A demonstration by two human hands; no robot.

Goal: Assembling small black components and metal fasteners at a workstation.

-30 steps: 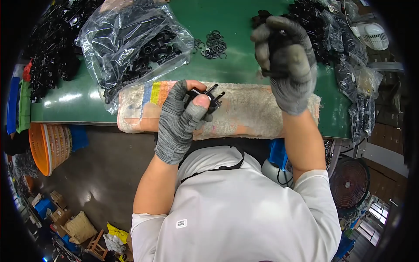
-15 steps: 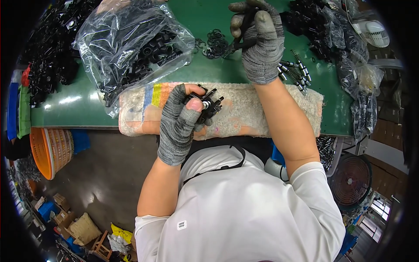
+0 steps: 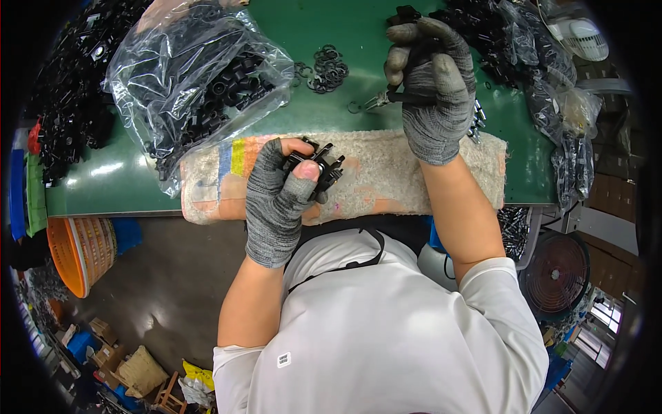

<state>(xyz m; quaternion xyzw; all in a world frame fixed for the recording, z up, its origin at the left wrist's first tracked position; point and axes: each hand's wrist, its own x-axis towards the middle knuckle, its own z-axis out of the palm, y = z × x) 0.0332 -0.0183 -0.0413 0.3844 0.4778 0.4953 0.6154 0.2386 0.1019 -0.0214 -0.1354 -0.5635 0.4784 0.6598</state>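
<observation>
My left hand [image 3: 276, 200], in a grey glove with bare thumb and fingertip, is closed around a black pronged plastic part [image 3: 321, 169] above the towel. My right hand [image 3: 438, 96], gloved in grey, is wrapped round black-handled pliers [image 3: 394, 97] with slim metal tips pointing left. Close by those tips is a single dark ring [image 3: 354, 107]; whether it touches them I cannot tell. Further left lies a pile of dark open rings [image 3: 329, 70] on the green table. The right fingers hide most of the pliers' handles.
A light towel [image 3: 379, 165] lies along the table's front edge. At the left are a clear bag [image 3: 179, 76] of black parts and a black heap [image 3: 65, 103]. Metal plungers [image 3: 477, 117] sit behind my right wrist. More black parts [image 3: 486, 45] are at the back right.
My right hand has moved right and nearer to me with the pliers, whose tips are now clear of the ring pile. My left hand still holds the black part, slightly turned.
</observation>
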